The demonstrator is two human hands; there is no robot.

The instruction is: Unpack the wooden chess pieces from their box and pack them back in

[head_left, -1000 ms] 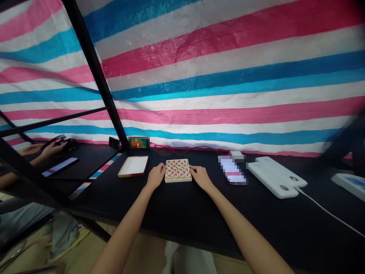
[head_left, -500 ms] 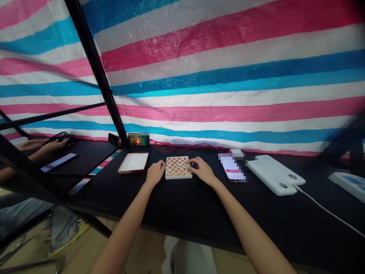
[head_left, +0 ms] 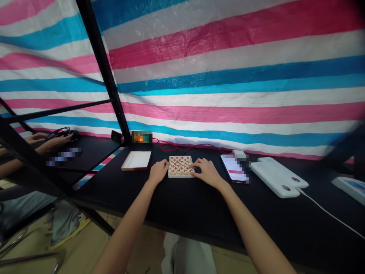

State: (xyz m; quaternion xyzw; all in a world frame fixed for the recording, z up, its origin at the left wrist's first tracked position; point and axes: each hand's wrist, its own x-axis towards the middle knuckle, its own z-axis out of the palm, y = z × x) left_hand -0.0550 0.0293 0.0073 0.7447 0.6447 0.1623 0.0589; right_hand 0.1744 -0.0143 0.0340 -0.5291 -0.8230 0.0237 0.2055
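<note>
Sixteen round pieces (head_left: pixel 178 166), one box (head_left: pixel 180 176), one lid (head_left: pixel 137 160)

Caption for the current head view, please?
Left hand beside a box of round game pieces, right hand's fingers at its right edge.

White open box (head_left: pixel 181 176) flat on black table (head_left: pixel 171 205), round red-marked pieces (head_left: pixel 178 166) filling it

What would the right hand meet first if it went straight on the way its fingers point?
Likely the round pieces along the right side of the white box; the right hand's fingertips look right at them, though their height is unclear.
</note>
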